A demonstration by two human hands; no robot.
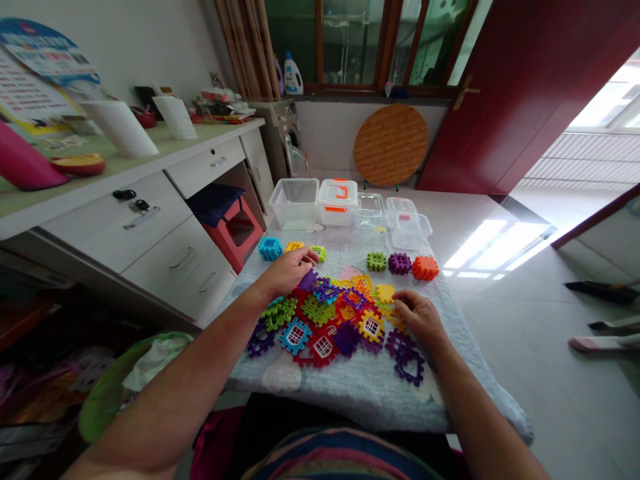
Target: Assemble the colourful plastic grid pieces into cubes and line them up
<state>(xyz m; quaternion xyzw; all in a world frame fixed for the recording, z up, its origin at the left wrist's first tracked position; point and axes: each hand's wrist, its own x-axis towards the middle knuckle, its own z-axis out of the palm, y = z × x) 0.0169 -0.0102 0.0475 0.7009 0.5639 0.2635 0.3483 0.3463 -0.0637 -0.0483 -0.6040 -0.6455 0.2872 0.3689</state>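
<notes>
A pile of interlocking plastic tiles [320, 310] in red, purple, yellow, green and blue covers the middle of the table. My left hand [293, 268] hovers at the pile's far left edge, fingers stretched out above a purple tile [308, 280]. Just beyond it stand a blue tile block [271, 248], a yellow one [295, 247] and a lime one [319, 253], the last two partly covered by that hand. At the right side of the pile, my right hand [419, 315] has its fingertips closed on the edge of a yellow tile [385, 293].
A green block [377, 261], a purple block [400, 263] and an orange block [425, 268] line the right. Behind them stand an uncovered clear bin [295, 203], a lidded box [338, 202] and clear lids [410, 230]. A red stool [235, 227] is left of the table.
</notes>
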